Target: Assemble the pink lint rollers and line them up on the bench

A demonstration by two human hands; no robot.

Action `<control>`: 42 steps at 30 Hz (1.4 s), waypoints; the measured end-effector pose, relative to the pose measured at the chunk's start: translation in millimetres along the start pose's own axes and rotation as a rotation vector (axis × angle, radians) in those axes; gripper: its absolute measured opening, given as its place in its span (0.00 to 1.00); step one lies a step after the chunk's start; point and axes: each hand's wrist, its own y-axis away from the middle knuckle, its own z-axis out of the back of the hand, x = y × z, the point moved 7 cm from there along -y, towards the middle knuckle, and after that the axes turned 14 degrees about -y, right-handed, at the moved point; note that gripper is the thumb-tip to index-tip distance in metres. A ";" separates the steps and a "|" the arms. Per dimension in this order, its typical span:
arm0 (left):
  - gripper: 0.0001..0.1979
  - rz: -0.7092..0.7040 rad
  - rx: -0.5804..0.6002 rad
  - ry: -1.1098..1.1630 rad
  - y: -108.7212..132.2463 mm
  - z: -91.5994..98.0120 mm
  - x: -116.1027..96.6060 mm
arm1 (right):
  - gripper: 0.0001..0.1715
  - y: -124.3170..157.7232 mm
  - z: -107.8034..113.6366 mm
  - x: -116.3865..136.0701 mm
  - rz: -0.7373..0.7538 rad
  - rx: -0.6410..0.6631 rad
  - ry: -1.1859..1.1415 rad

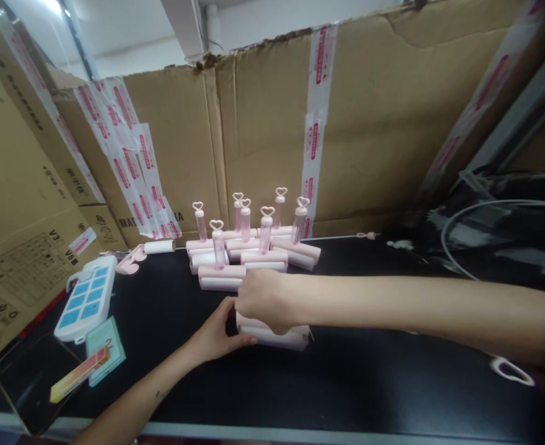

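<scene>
A pale pink lint roller [276, 337] lies across the black table in front of me. My left hand [216, 334] grips its left end, with the thumb along the near side and the fingers behind. Over the top of the roller is my right hand [267, 300], curled like a fist with its fingers turned away from view; whatever they pinch is hidden. Just beyond my hands stand several pink lint rollers [221, 278] in a cluster, each with an upright clear pink handle ending in a heart-shaped loop.
A white power strip [86, 303], a teal card box [107, 352], a yellow-and-pink narrow box [80, 374] and a dark phone [35, 383] lie left. A white paper roll [159, 247] rests beside a pink part [130, 259]. A heart-shaped loop [513, 371] lies right. Cardboard [263, 136] walls the back.
</scene>
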 end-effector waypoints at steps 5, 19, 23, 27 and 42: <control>0.28 0.076 -0.083 -0.038 8.3 -3.8 -7.1 | 0.09 -5.1 -10.5 -2.5 -0.083 0.304 0.101; 0.23 0.160 0.041 -0.204 16.1 -12.0 -19.0 | 0.27 40.7 53.5 -30.1 -0.160 -0.142 -0.153; 0.41 0.105 0.065 -0.177 15.9 -2.4 -26.4 | 0.24 109.8 90.1 -89.6 -0.260 -0.404 -0.264; 0.58 -0.153 -0.153 0.024 -1.2 14.5 -71.3 | 0.15 150.3 64.4 -194.4 -0.600 -0.447 -0.235; 0.16 -0.025 -0.118 0.606 -62.8 -37.5 -98.8 | 0.13 176.0 -11.9 -299.3 -0.901 -0.806 -0.325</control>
